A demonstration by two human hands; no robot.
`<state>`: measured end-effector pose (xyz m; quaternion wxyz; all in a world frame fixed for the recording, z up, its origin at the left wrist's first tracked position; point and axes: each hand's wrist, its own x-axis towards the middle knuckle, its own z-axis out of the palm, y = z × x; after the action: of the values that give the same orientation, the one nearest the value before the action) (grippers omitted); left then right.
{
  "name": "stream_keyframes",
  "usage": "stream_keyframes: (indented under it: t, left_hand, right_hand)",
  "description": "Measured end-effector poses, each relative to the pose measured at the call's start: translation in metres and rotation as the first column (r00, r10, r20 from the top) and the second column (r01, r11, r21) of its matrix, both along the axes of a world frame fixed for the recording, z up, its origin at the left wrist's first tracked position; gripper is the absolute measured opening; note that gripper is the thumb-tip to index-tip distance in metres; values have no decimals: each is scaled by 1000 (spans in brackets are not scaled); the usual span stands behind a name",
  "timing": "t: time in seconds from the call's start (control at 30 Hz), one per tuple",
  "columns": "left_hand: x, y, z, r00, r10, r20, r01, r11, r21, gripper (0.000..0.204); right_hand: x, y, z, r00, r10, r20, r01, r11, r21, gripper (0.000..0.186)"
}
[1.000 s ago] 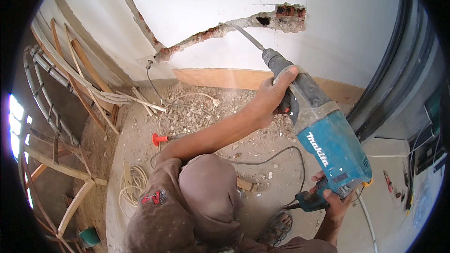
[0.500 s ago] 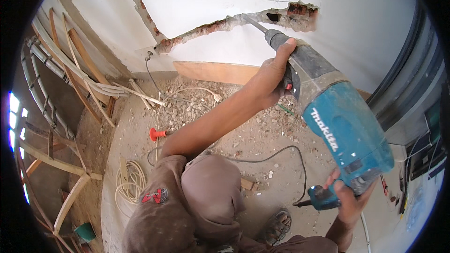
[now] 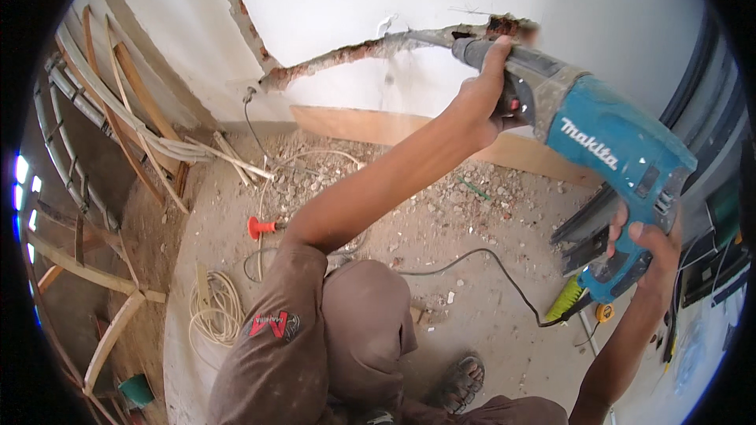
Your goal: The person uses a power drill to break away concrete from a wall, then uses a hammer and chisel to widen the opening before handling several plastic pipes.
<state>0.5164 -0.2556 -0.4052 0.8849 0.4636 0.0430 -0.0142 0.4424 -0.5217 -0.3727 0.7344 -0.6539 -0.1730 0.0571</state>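
Note:
A teal and dark grey rotary hammer is held sideways in front of the white wall. My left hand is closed around its front end, with the thumb along the top behind the chuck. The rear handle is gripped by my right hand, fingers wrapped round it. From the chuck a chisel bit reaches left to a rough channel cut in the wall. Its tip meets the channel's broken edge, beside a loose-looking plaster flake. Red brick shows in the channel, and a deeper hole lies at its right end.
Rubble covers the floor below the wall, before a leaning wooden board. The tool's black cord crosses the floor. An orange-handled tool and coiled cable lie left. Timber and pipes lean at far left.
The rotary hammer's rear has swung up and right, so the tool lies flatter against the wall. Both hands moved with it. A plaster flake now stands out at the channel's upper edge.

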Motion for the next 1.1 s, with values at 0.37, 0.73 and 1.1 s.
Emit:
stream_keyframes:
  t: [0.37, 0.73, 1.1]
  left_hand:
    - [-80, -41, -23, 995, -73, -65, 82, 984, 158, 67]
    - [-71, -14, -46, 998, -37, -55, 49, 972, 228, 64]
    - [-69, 19, -52, 995, 18, -101, 26, 907, 420, 68]
  right_hand:
    - [-99, -58, -93, 987, -112, -114, 120, 991, 63, 85]
    - [-123, -4, -115, 965, -140, -223, 181, 967, 178, 76]
    - [-113, 41, -160, 994, -86, -61, 93, 989, 115, 39]
